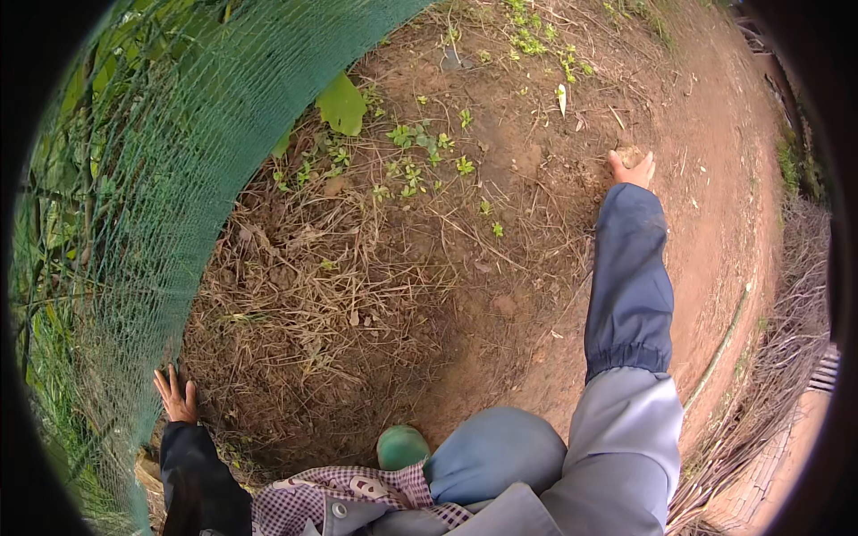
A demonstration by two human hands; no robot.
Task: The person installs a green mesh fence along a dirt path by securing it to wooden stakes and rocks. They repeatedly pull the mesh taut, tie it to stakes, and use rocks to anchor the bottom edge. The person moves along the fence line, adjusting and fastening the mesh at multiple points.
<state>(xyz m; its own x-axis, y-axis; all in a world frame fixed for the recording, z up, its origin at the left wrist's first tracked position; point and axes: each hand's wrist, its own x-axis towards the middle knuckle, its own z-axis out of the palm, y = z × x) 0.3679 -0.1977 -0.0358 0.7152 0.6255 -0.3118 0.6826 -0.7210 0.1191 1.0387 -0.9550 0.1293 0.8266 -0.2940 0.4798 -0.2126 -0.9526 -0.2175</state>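
My left hand (179, 399) is at the lower left with fingers spread, against the bottom of a green mesh net (223, 107) that curves up the left side. My right hand (630, 171) reaches out to the upper right, its fingers around a light brown stone or lump of earth (632, 156) at ground level. Dry straw (313, 304) and small green weeds (411, 138) lie on the brown soil between my hands.
My bent knee (492, 447) and a green rounded object (402, 447) are at the bottom. Leafy plants (63, 223) grow behind the net. Bare dirt (715, 268) runs along the right, bordered by piled dry sticks (800, 295). A large green leaf (341, 104) hangs at the net's edge.
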